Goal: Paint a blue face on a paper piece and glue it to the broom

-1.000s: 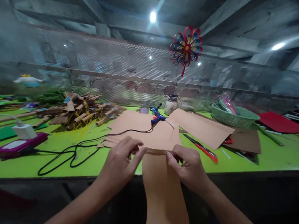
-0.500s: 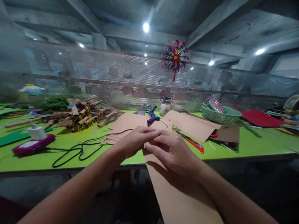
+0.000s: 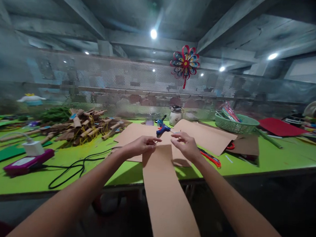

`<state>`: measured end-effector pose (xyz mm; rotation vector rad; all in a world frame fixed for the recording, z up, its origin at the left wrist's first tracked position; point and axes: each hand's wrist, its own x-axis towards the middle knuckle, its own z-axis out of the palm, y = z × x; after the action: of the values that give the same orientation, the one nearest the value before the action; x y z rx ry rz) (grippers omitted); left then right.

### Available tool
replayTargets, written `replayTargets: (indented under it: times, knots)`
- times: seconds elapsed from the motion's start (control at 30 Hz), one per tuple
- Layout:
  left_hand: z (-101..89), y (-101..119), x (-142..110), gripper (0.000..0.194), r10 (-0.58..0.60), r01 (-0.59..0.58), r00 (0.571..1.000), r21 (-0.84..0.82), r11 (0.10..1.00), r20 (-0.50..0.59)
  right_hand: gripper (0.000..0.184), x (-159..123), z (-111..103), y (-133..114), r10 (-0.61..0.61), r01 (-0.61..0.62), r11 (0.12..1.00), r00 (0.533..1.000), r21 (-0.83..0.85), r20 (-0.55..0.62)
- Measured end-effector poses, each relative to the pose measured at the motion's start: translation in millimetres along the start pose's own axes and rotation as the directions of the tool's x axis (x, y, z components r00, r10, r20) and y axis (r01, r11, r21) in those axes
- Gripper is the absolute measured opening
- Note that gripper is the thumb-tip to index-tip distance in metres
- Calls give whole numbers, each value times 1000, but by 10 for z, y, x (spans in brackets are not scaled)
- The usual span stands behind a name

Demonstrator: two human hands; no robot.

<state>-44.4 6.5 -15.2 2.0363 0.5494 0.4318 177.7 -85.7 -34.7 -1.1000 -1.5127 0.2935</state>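
Note:
A long strip of brown kraft paper [image 3: 167, 189] runs from the table's front edge down toward me. Its far left corner is pinched in my left hand [image 3: 142, 145], fingers closed on it. My right hand [image 3: 186, 145] is off the strip's right side, thumb and fingers apart, holding nothing. Just beyond both hands lies a blue glue gun [image 3: 162, 129] on a stack of brown paper sheets [image 3: 132, 131]. To the right of my right hand rests a red and black utility knife [image 3: 211, 158].
A purple power strip [image 3: 30, 161] with a white plug and a looped black cable [image 3: 82, 166] lies on the left of the green table [image 3: 125, 175]. Brown paper rolls [image 3: 86, 127] are piled behind. A green basket [image 3: 235, 125] and a white jar [image 3: 175, 116] stand at the back.
My hands were together over the strip's far end. My right hand has let go and moved right, its fingers parting, while my left has shifted slightly left with the strip.

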Motion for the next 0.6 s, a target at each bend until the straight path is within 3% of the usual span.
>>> replayTargets:
  times: [0.1, 0.2, 0.4, 0.6]
  knots:
    - [-9, -139, 70, 32, -18, 17, 1000, 87, 996, 8, 23, 73, 86, 128, 58, -53, 998, 974, -28, 221]
    - [32, -278, 71, 32, -27, 26, 1000, 151, 988, 4, 18, 36, 224, 210, 94, -84, 995, 938, -45, 335]
    - [127, -493, -20, 31, -36, 49, 998, 236, 971, -59, 18, -76, 334, 368, 156, -142, 988, 916, -65, 370]
    - [196, -549, -64, 28, 2, 25, 995, 275, 961, -100, 18, -117, 318, 462, 155, -145, 988, 923, -55, 353]
